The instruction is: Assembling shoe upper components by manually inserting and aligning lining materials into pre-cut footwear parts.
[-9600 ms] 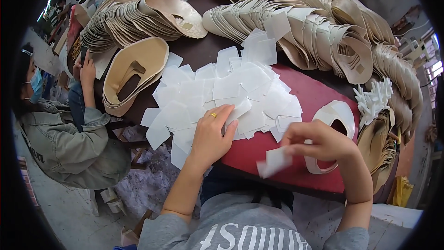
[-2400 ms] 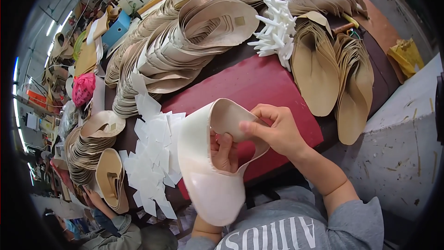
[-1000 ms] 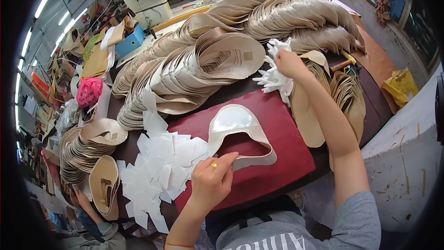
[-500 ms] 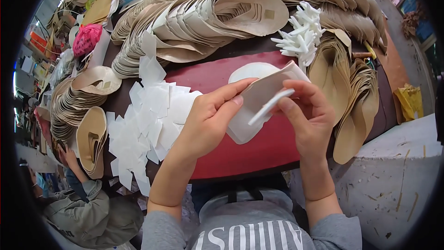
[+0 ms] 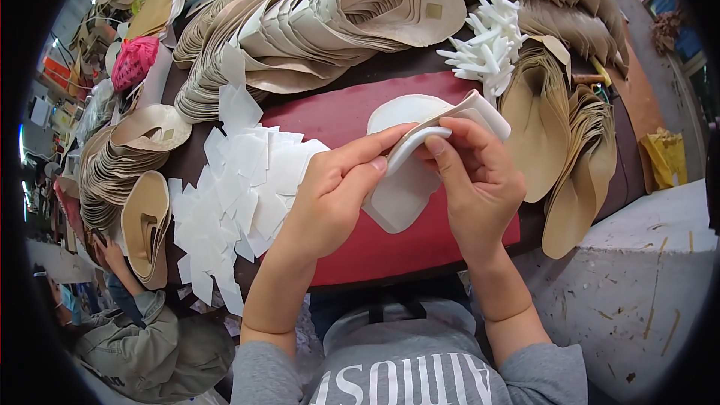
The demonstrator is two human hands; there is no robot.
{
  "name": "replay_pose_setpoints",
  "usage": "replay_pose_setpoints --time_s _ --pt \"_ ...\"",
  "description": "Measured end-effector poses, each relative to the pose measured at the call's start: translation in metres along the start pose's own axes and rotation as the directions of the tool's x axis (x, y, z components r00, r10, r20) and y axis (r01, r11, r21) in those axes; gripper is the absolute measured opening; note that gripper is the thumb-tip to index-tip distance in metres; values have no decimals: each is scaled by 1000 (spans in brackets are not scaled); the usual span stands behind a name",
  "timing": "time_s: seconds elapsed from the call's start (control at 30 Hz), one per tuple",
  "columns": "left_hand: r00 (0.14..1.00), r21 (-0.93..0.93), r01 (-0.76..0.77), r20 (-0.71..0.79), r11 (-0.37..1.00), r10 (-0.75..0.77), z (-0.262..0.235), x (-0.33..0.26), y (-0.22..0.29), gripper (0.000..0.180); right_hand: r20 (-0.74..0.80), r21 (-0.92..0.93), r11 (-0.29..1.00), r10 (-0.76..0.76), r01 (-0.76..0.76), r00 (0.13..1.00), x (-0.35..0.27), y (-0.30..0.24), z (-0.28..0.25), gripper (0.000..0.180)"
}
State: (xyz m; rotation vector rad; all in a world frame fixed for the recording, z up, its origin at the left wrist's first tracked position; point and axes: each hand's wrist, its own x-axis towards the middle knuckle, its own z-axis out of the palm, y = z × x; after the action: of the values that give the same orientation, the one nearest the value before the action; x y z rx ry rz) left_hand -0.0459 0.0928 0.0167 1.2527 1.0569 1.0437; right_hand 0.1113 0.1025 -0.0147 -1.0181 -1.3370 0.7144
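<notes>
Over the red mat [image 5: 375,255], my left hand [image 5: 326,191] pinches a curved, off-white shoe upper piece [image 5: 484,111] between thumb and fingers. My right hand [image 5: 484,180] grips a slim white foam-like strip [image 5: 415,145], bent in an arc along the edge of that piece. The strip's left end reaches my left thumb and fingertips. A pale, smooth flap [image 5: 401,199] hangs below my hands; whether it belongs to the held piece I cannot tell. More white strips [image 5: 491,41] lie heaped beyond my right hand.
Thin white cut sheets [image 5: 232,202] spread left of my left arm. Long nested stacks of beige upper pieces [image 5: 300,37] line the back, with brown stacks [image 5: 574,172] at right. A white block-like surface [image 5: 645,285] stands lower right. Another person [image 5: 150,345] works at lower left.
My right hand has moved left and slightly up, bringing the white strip against the upper piece's edge. The strip was straight and apart; now it curves. The piece's far right end has tipped outward.
</notes>
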Motion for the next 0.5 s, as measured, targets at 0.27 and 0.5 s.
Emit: replay_pose_setpoints --time_s 0.27,0.5 --pt "963 395 -147 -152 907 222 23 7 -3 27 -109 -92 991 -108 98 988 3 5 2 22" --pt "926 498 -201 -183 843 330 29 9 -4 22 -42 -130 986 100 -105 994 10 -15 -10 27"
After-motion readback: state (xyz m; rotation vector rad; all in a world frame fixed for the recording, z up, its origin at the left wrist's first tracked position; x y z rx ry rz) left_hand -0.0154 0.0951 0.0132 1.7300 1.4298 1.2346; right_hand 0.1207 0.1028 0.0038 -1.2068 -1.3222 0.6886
